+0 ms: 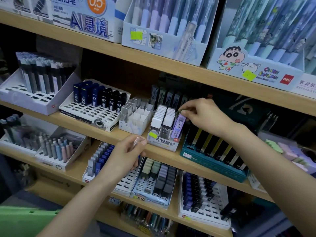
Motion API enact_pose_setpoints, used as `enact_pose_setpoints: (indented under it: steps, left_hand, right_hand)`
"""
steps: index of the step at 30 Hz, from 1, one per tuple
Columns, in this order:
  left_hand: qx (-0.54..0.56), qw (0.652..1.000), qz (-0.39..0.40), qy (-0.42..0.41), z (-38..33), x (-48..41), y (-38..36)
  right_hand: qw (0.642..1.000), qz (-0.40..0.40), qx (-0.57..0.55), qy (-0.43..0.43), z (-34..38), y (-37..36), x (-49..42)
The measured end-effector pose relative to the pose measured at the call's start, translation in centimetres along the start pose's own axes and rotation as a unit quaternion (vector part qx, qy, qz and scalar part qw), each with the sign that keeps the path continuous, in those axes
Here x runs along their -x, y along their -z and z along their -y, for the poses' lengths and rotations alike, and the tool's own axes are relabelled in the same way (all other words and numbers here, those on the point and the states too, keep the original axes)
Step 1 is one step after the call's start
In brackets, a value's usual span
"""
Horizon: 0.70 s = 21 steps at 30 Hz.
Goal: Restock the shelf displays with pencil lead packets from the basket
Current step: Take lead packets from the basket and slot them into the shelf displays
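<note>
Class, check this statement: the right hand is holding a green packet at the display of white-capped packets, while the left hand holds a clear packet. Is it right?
Not quite: the packet is purple, not green. The head view shows the right hand holding a purple packet at the display of white-capped packets, while the left hand holds a clear packet.

Matt wooden shelf point(106, 48), glossy plastic packet point(178, 124).

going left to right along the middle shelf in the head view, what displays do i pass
white pen tray, white tray of navy and black cases, small white divider box, clear display of white-capped cases, teal tray
</note>
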<state>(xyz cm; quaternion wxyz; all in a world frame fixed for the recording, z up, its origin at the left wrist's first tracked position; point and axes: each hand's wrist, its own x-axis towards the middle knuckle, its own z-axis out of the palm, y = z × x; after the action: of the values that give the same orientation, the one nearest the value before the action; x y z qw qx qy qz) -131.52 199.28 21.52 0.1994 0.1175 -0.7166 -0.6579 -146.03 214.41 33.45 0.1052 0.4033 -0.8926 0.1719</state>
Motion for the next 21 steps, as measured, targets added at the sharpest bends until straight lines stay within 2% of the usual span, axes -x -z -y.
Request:
enact_pose_setpoints:
  steps: [6, 11, 14, 16, 18, 21]
  left_hand:
    - [0.032, 0.998, -0.001, 0.047, 0.2, 0.3, -0.1]
    - [0.08, 0.994, 0.003, 0.068, 0.0, 0.5, 0.2]
    - [0.064, 0.997, 0.02, 0.041, -0.2, 0.8, 0.5]
    - [0.035, 0.999, 0.029, 0.02, -0.4, 1.0, 0.8]
    - [0.013, 0.999, 0.03, 0.006, -0.4, 1.1, 1.2]
    - [-0.007, 0.999, 0.029, -0.011, -0.5, 1.2, 1.8]
  right_hand:
    - [0.998, 0.032, 0.057, 0.02, 0.0, -1.3, 0.0]
    - [0.987, -0.023, 0.158, 0.034, 0.3, -1.7, 0.3]
    - [0.972, -0.049, 0.224, 0.056, 0.7, -2.1, 0.5]
    - [0.975, -0.083, 0.19, 0.082, 1.6, -2.4, 1.1]
    - [0.989, -0.084, 0.076, 0.094, 3.2, -2.9, 2.0]
    - [0.991, 0.021, -0.101, 0.081, 5.8, -4.2, 3.5]
